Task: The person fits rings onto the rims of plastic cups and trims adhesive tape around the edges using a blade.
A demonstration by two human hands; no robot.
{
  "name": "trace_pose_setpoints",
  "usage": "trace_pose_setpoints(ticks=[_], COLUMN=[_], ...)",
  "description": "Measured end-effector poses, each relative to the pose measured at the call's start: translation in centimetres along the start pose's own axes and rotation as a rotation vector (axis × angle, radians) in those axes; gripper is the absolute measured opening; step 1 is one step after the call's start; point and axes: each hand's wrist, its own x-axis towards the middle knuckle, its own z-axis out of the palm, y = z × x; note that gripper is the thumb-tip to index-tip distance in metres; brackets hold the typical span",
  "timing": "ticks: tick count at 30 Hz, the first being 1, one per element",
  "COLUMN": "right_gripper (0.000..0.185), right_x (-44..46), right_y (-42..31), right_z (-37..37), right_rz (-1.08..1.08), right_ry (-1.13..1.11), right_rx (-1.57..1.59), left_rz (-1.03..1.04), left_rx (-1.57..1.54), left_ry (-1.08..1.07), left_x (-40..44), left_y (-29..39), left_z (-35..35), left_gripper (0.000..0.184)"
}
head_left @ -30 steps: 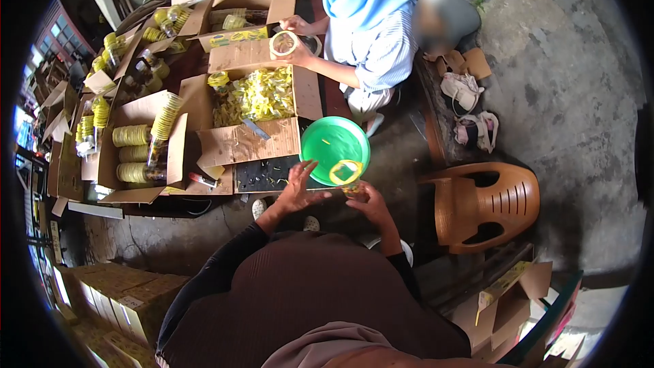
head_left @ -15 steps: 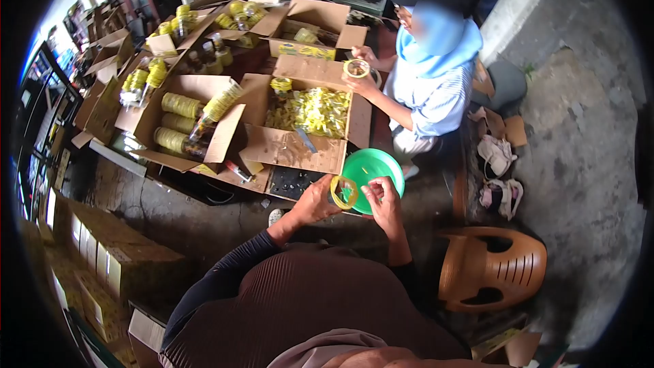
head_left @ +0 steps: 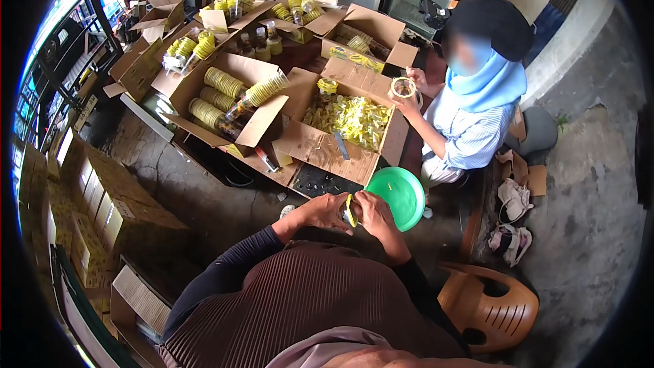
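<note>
- The yellow-rimmed container [head_left: 350, 211] is held between the hands, in front of the person's torso and near the green basin [head_left: 397, 198].
- The left hand [head_left: 323, 211] is curled around the container's side, its fingers bent.
- The right hand [head_left: 377, 215] is partly closed, its fingers gripping the container at the yellow rim.
- The desk [head_left: 325, 185] has a dark near corner with small scraps on it, just beside the basin.
- On the desk, an open carton [head_left: 317, 151] holds yellow pieces; a grey blade [head_left: 340, 145] lies on its near flap.
- To its left, another carton [head_left: 264, 121] holds stacks of yellow rings.
- Across the desk, a co-worker [head_left: 470, 126] holds a round jar [head_left: 403, 87].
- An orange-brown chair [head_left: 494, 310] is on the grey concrete floor [head_left: 586, 198].
</note>
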Motion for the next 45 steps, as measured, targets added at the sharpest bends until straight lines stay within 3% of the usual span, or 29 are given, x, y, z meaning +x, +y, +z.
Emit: trace_pose_setpoints(ticks=[6, 8, 10, 13, 16, 17, 18, 20, 22, 27, 30, 31, 32, 33, 34, 35, 37, 41, 44, 45], right_gripper=[0.022, 0.025, 0.027, 0.022, 0.019, 0.018, 0.018, 0.019, 0.019, 0.020, 0.018, 0.022, 0.027, 0.025, 0.024, 0.024, 0.026, 0.018, 0.032, 0.043], right_x=[0.7, 0.8, 1.0, 1.6, 2.4, 2.7, 3.3, 4.5, 4.9, 8.3, 7.4, 7.1, 7.4, 8.1, 8.8, 9.5, 10.8, 15.0, 17.7, 18.6], right_y=[0.8, 1.4, 1.8, 2.7, 2.9, 3.6, 3.0, 1.3, 2.5, 1.0, 9.2, 11.4, 11.9, 11.1, 10.5, 10.1, 9.2, 9.9, 11.3, 11.1], right_z=[0.1, 0.3, 0.7, 2.2, 4.1, 4.4, 4.4, 4.5, 5.0, 3.4, 9.0, 7.7, 5.2, 3.1, 1.5, 1.1, 1.7, 4.6, 7.2, 7.8], right_rz=[-0.019, 0.100, 0.167, 0.276, 0.279, 0.395, 0.394, 0.641, 0.611, 0.832, 0.703, 0.898, 0.960, 0.963, 0.962, 0.974, 0.779, 0.722, 0.876, 0.744], right_ry=[-0.028, 0.016, 0.042, 0.169, 0.335, 0.218, 0.228, 0.447, 0.412, 0.656, 0.577, 0.718, 0.799, 0.812, 0.812, 0.821, 0.544, 0.384, 0.342, 0.478], right_rx=[0.273, 0.624, 0.804, 1.102, 0.982, 1.366, 1.363, 1.309, 1.407, 1.402, 1.458, 1.524, 1.566, 1.355, 1.142, 1.137, 1.015, 0.752, 0.825, 0.759], left_rz=[0.108, 0.141, 0.220, 0.049, -0.060, -0.033, -0.024, 0.065, 0.123, 0.230, 0.247, 0.367, 0.489, 0.473, 0.396, 0.327, 0.176, 0.175, 0.246, 0.256], left_rx=[-0.245, -0.271, -0.220, -0.021, 0.131, 0.213, 0.214, 0.261, 0.300, 0.383, 0.415, 0.421, 0.423, 0.400, 0.327, 0.221, -0.005, -0.187, -0.201, -0.196], left_ry=[0.005, 0.073, 0.168, 0.296, 0.358, 0.383, 0.379, 0.443, 0.454, 0.419, 0.351, 0.454, 0.556, 0.577, 0.557, 0.563, 0.589, 0.536, 0.520, 0.507], left_x=[-0.3, -0.4, -0.1, 0.2, 0.5, 0.6, 0.8, 1.3, 2.0, 3.8, 4.1, 3.7, 3.3, 3.3, 2.8, 2.6, 2.7, 3.0, 3.1, 3.4], left_y=[0.6, 1.2, 2.0, 2.4, 2.4, 2.3, 2.0, 1.1, 0.2, -0.6, -1.4, -1.5, -1.9, -2.8, -3.2, -4.0, -5.6, -7.1, -8.6, -9.6], left_z=[-1.6, -2.0, -1.9, -1.4, -1.4, -1.6, -1.8, -2.3, -2.9, -5.4, -7.6, -8.9, -9.9, -10.4, -11.1, -11.8, -12.6, -15.6, -16.8, -16.9], left_gripper=[0.061, 0.056, 0.050, 0.049, 0.050, 0.048, 0.048, 0.047, 0.044, 0.038, 0.036, 0.039, 0.042, 0.048, 0.052, 0.053, 0.051, 0.056, 0.058, 0.058])
